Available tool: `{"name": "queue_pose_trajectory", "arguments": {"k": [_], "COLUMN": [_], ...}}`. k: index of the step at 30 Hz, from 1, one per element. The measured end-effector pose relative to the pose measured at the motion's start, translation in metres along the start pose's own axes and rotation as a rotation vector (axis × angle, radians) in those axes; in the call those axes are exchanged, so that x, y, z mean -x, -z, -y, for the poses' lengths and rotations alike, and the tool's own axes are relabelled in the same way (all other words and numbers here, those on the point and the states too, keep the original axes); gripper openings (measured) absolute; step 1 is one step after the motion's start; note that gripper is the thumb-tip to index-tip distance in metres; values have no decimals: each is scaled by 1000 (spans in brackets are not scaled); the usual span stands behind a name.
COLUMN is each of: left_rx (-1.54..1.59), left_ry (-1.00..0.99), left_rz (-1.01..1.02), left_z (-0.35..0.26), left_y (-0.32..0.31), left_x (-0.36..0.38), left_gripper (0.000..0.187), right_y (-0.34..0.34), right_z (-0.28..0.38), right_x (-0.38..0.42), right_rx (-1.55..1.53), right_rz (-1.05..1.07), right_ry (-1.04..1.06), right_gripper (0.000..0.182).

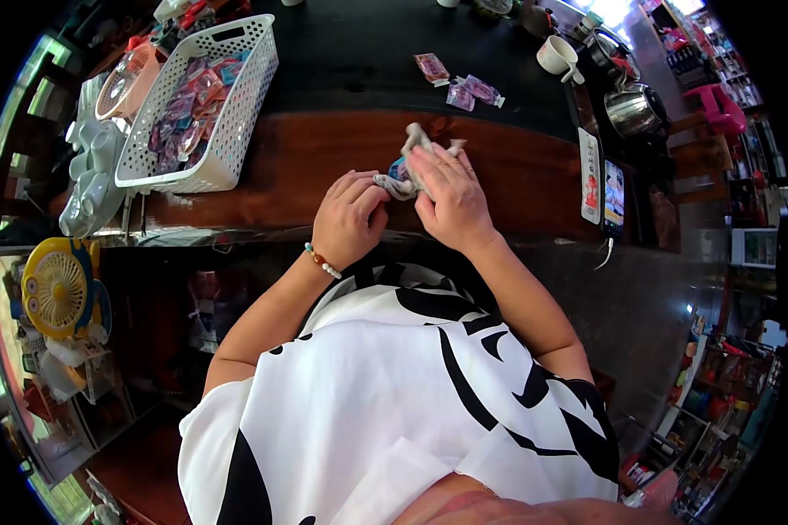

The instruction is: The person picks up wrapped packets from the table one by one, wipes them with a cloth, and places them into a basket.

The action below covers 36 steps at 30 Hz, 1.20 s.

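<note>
My right hand [453,197] presses a crumpled pale cloth [418,137] down on the brown wooden table edge, its fingers closed over the cloth. Part of a small blue packet [399,168] shows beside the cloth, mostly covered by it. My left hand [350,217], with a beaded bracelet at the wrist, rests on the table just left of the cloth. Its fingers are curled together with their tips near the packet; what they pinch, if anything, is hidden. Farther back lie a reddish packet [431,68] and two purplish packets [481,90].
On the left stands a white perforated basket [258,96] of colourful packets, beside a pink colander [124,83] and a cup tray [96,188]. A phone [615,197], white mug [555,54] and metal kettle [632,112] are at the right. A yellow fan [59,287] stands lower left.
</note>
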<state>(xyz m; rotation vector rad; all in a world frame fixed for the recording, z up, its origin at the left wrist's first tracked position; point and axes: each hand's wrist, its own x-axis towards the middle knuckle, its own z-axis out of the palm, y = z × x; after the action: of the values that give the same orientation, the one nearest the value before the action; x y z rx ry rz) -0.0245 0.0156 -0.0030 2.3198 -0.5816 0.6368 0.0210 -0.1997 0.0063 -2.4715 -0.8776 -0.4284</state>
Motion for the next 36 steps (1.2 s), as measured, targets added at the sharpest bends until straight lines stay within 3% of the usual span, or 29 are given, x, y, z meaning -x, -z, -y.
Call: {"name": "queue_pose_trajectory", "arguments": {"k": [5,13,15,19,26,30,36], "left_rx": [7,70,161,180,120,-114,-236], "left_ry": [13,45,182,156,281,323,399], "left_rz": [6,-74,-87,-138,-60,46,235], "left_z": [1,0,-3,-2,0,-5,-12], "left_y": [0,-3,-2,3,-2,-7,-15], "left_x": [1,3,3,-2,-14,-32,-51], "left_gripper": [21,34,37,38,32,37,36], "right_y": [-1,12,10,4,3,10,16], "right_z": [-1,28,33,29,-6,-32,-61], "right_x": [11,30,24,11,5,16,31], "right_rx": [30,-104,-149,-137,-4,41,-40], "right_rz": [-29,41,112,117,-16,-85,-246], "right_ry": [-132,49,134,149,-139,-253,-273], "right_gripper": [58,46,46,44,50,45,40]}}
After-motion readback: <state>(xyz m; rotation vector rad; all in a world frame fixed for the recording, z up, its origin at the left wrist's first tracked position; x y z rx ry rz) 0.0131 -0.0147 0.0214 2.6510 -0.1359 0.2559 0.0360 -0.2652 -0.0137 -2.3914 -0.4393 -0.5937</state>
